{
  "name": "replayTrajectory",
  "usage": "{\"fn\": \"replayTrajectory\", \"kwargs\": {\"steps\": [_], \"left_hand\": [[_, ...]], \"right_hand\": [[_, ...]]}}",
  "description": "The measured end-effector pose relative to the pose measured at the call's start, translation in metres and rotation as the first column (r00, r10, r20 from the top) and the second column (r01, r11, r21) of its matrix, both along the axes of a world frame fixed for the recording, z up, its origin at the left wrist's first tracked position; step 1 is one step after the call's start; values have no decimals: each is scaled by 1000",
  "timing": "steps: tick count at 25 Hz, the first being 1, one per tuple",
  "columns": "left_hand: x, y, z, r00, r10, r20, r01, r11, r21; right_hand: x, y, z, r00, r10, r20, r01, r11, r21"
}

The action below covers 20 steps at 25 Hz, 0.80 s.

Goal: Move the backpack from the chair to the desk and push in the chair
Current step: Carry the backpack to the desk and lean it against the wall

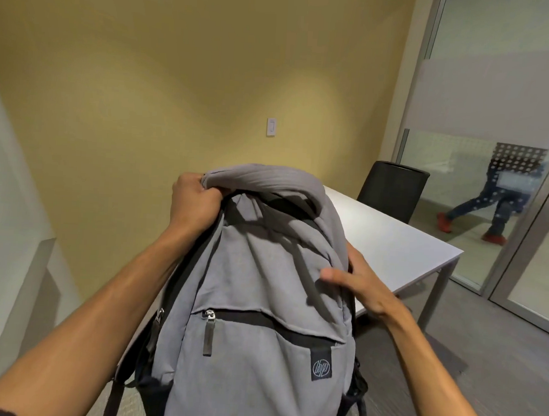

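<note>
A grey backpack (256, 296) with black trim and a small logo tag fills the middle of the head view, held upright in the air in front of me. My left hand (194, 200) is clenched on the fabric at its top left corner. My right hand (360, 284) grips its right side, thumb across the front. Behind the backpack lies the white desk (401, 246), stretching to the right. A black chair (393, 195) stands at the desk's far end. The chair the backpack came from is hidden.
A yellow wall with a light switch (271, 127) is straight ahead. A pale partition (18, 226) stands at the left. A glass wall and door (505, 156) are at the right, with a person walking outside. Grey carpet (488, 346) lies under the desk.
</note>
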<state>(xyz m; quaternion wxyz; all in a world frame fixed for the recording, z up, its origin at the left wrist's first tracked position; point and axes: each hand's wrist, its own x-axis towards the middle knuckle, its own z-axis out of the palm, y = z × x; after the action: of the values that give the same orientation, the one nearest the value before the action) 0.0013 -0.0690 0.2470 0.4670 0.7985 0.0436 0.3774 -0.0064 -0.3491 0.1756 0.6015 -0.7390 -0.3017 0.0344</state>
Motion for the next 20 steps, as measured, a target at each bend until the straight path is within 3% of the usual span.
{"fn": "replayTrajectory", "kwargs": {"steps": [3, 5, 7, 12, 14, 18, 20], "left_hand": [[8, -1, 13, 994, -90, -59, 82, 989, -126], [11, -1, 24, 984, -140, -109, 124, 981, -147], [13, 2, 39, 975, -177, -138, 157, 977, -145], [5, 24, 83, 948, -283, -144, 242, 938, -249], [-2, 31, 85, 935, -312, -166, 274, 937, -218], [-16, 51, 43, 788, -560, -254, 521, 828, -209], [-16, 50, 14, 768, -572, -288, 555, 819, -148]], "right_hand": [[-5, 14, -9, 977, -198, 75, 190, 977, 99], [-4, 23, -9, 918, -389, 73, 367, 906, 209], [-3, 31, 2, 877, -477, 48, 441, 842, 311], [14, 46, 62, 852, -523, 4, 469, 768, 437], [23, 46, 80, 843, -539, -2, 482, 752, 450], [44, 36, 101, 838, -544, -44, 495, 724, 480], [55, 36, 105, 839, -536, -95, 512, 715, 476]]}}
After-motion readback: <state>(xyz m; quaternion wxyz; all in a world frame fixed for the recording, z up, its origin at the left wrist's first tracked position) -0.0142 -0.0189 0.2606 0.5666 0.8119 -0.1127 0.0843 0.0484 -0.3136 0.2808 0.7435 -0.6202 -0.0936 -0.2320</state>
